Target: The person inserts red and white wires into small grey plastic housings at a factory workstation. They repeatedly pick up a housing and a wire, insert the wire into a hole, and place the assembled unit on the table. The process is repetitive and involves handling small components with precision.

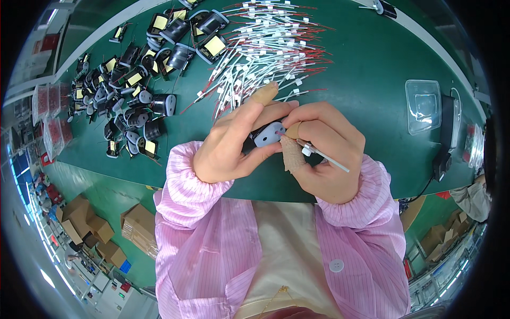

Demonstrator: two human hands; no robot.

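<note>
In my left hand (pixel 228 141), a black cylindrical part with a grey end cap (pixel 268 135) is gripped between thumb and fingers; the cap has small holes and faces right. My right hand (pixel 332 146) pinches a wire lead with a white connector (pixel 306 151), its pale sleeve sticking out below the fingers. The lead's reddish end meets the grey cap at one of its holes; how deep it sits I cannot tell. Tan finger covers wrap several fingertips. Just beyond my hands lies a heap of similar leads (pixel 260 58) with red ends and white connectors.
Many black parts with grey caps and yellow pads (pixel 135 80) crowd the left of the green table (pixel 366 69). At right are a clear plastic tray (pixel 423 106) and a black device with a cable (pixel 443 143). Clear bins (pixel 49 101) stand left; cardboard boxes (pixel 85 220) lie on the floor.
</note>
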